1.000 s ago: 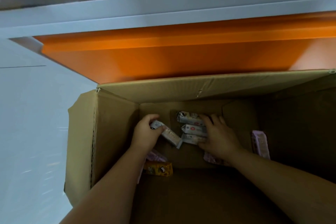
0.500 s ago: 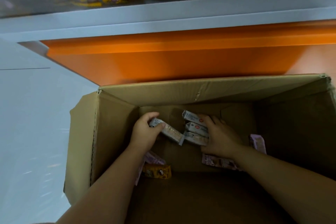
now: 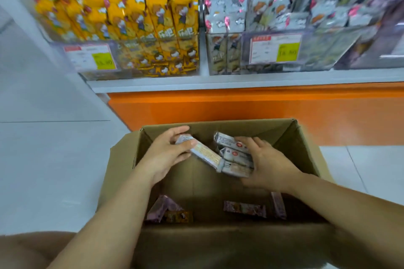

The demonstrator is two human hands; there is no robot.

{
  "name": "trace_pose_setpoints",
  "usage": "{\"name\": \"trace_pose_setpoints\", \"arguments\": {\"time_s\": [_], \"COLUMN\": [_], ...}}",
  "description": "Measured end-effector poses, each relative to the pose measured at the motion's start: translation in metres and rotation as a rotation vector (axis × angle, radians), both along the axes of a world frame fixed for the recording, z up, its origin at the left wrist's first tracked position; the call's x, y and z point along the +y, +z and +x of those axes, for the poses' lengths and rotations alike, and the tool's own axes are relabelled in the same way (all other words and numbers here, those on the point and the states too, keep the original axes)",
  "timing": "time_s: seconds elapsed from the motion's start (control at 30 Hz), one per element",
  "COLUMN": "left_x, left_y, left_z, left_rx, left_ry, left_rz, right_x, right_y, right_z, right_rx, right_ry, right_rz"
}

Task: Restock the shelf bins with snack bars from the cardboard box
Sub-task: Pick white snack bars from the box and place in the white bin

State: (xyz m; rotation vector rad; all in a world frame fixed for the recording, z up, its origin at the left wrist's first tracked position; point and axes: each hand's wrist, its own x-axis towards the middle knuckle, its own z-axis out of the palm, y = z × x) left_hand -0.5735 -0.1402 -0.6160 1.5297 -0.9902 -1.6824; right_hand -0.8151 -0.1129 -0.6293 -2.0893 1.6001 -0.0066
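An open cardboard box (image 3: 122, 172) stands on the floor below the shelf. My left hand (image 3: 166, 155) grips one pale snack bar (image 3: 203, 153) above the box opening. My right hand (image 3: 269, 164) holds a stack of three white snack bars (image 3: 234, 153) beside it, and the single bar's end touches the stack. Purple bars (image 3: 244, 208) and one orange bar (image 3: 178, 216) lie on the box bottom. Clear shelf bins hold yellow bars (image 3: 153, 19) on the left and white bars (image 3: 262, 6) on the right.
An orange base panel (image 3: 240, 111) runs under the white shelf ledge (image 3: 218, 82), just behind the box. Price tags (image 3: 275, 49) sit on the bin fronts. White tiled floor (image 3: 54, 159) lies to the left and right of the box.
Both hands have risen from the box bottom to its opening with their bars. The view has tilted up, bringing the shelf bins into sight.
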Motion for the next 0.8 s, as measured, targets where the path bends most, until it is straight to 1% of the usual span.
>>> {"name": "trace_pose_setpoints", "arguments": {"time_s": [0.13, 0.23, 0.37, 0.43, 0.57, 0.8], "left_x": [0.015, 0.02, 0.021, 0.022, 0.018, 0.013], "left_y": [0.059, 0.104, 0.162, 0.186, 0.219, 0.249], "left_z": [-0.011, -0.02, -0.033, -0.04, -0.051, -0.068], "left_rx": [0.064, 0.085, 0.111, 0.133, 0.136, 0.159], "left_ry": [-0.086, -0.101, -0.14, -0.178, -0.193, 0.018], "left_rz": [-0.107, -0.229, -0.372, -0.426, -0.524, -0.818], "right_x": [0.014, 0.024, 0.031, 0.032, 0.025, 0.003], "right_y": [0.061, 0.105, 0.151, 0.165, 0.182, 0.202], "right_z": [-0.014, -0.026, -0.042, -0.052, -0.064, -0.072], "right_rx": [0.022, 0.015, -0.048, -0.083, -0.285, -0.661], "right_ry": [0.059, 0.08, 0.027, -0.026, -0.152, -0.353], "right_rz": [-0.104, -0.245, -0.427, -0.473, -0.482, -0.486]}}
